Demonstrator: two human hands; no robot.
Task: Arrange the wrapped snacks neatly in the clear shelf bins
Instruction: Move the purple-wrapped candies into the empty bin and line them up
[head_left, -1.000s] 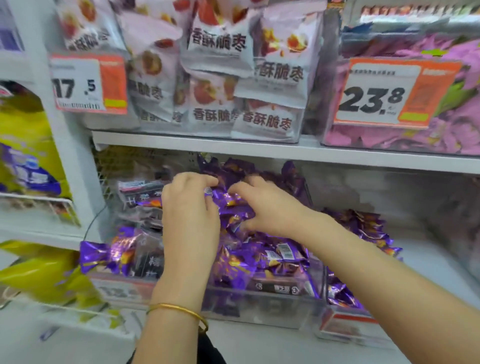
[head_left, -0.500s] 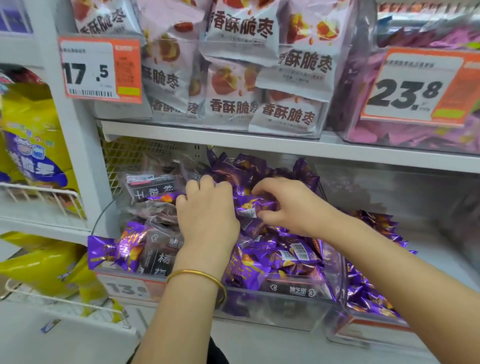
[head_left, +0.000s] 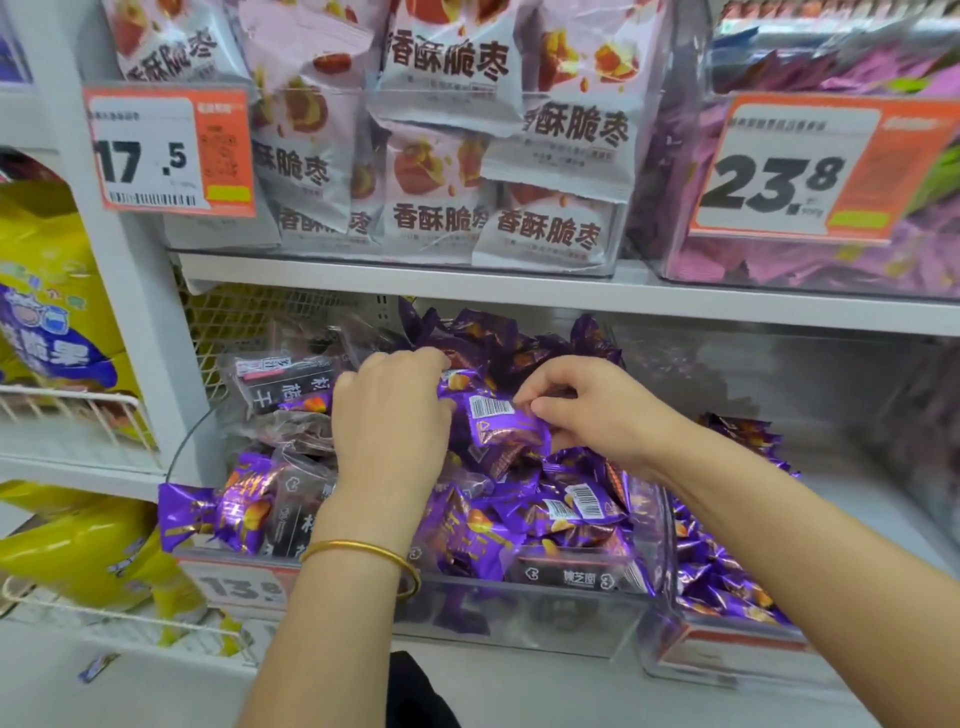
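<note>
Both hands over clear bin (head_left: 519, 618): right hand (head_left: 587, 410) pinching purple snack (head_left: 501, 423); left hand (head_left: 389, 421) curled, grip prob. hidden.

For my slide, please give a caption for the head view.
Both hands, left hand and right hand, pinch one purple wrapped snack above a full clear bin.

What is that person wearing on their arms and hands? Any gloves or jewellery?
No gloves: both hands are bare, and no sleeves show on the forearms. The left hand has a thin, round gold bangle around its wrist. The right hand and its wrist show no jewellery.
</note>
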